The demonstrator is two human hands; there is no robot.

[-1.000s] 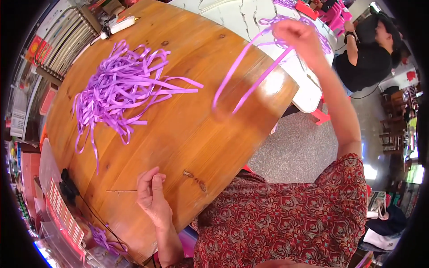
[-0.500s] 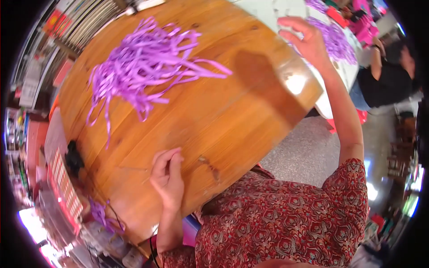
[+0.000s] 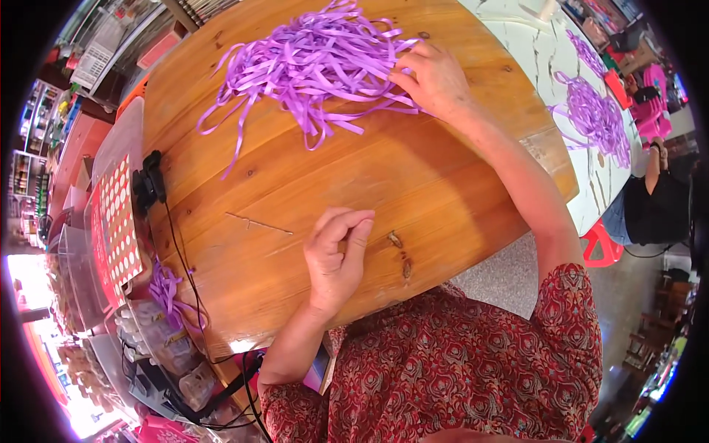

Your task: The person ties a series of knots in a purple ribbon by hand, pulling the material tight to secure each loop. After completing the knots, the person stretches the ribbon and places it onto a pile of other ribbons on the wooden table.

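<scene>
wooden table (image 3: 332, 177) in a bright, crowded room, seen from above. bent at the knuckles, fingers of the right hand (image 3: 434, 80), tips at the right edge of the purple ribbons (image 3: 310, 59); impossible to tell whether pinching a strand or merely touching one. at the near part of the table, the left hand (image 3: 336, 255), fingers loosely curled and released, thumb tip close to forefinger tip. across the far side of the table, the same ribbons in a loose, tangled pile, with loops and tails trailing toward the near side. left of the left hand, on the boards, a thin stick (image 3: 258, 223); to the right, dark knots (image 3: 395, 238) in the grain. behind both hands, bare forearms (image 3: 509, 159) and the short sleeves of a red patterned shirt (image 3: 450, 354). along the left edge, a black clip (image 3: 151, 181) beside a red card (image 3: 122, 221) with rows of pale dots. nearer, by the table's left edge, a smaller purple bunch (image 3: 166, 292). beyond the right side, a white marbled table (image 3: 517, 37) with a second purple heap (image 3: 598, 118) and a red tray (image 3: 617, 88). farther out, a red stool (image 3: 603, 247) and a person (image 3: 668, 199) in a black top, only partly in view. at far left, crowded shelves (image 3: 33, 155); below the tables, grey speckled floor (image 3: 502, 273).
</scene>
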